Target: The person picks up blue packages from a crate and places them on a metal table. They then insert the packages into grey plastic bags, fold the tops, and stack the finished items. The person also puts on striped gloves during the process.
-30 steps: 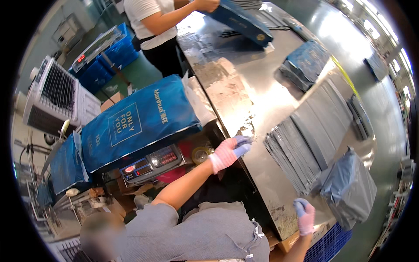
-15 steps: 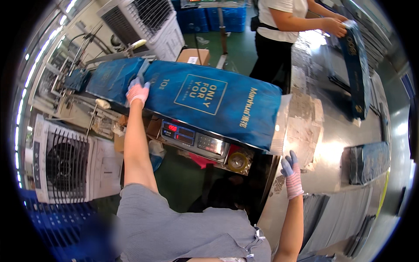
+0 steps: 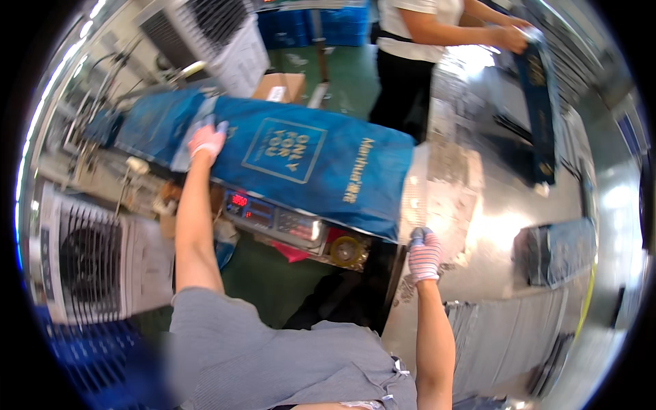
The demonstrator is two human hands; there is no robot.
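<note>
A long blue plastic bag [image 3: 342, 164] with gold printing lies across a digital scale [image 3: 273, 220], its right end edged by a clear flap [image 3: 414, 188]. My left hand [image 3: 207, 141], in a pink and grey glove, rests with fingers spread on the bag's left end, where a second blue bag [image 3: 157, 123] meets it. At the near corner of the clear flap is my right hand [image 3: 424, 254], in a striped glove. Its fingers are closed at the flap's edge; their tips are partly blurred.
Across the metal table [image 3: 492, 273], a co-worker's hands [image 3: 512, 38] hold an upright blue bag [image 3: 536, 102]. A smaller blue packet [image 3: 560, 251] lies at the right, near grey flat sheets [image 3: 506, 328]. A tape roll [image 3: 346, 251] sits beside the scale. Air coolers [image 3: 96, 266] stand at left.
My right hand has come up to the corner of the clear flap and its fingers have closed there. My left hand stays on the bag. The whole view has shifted slightly.
</note>
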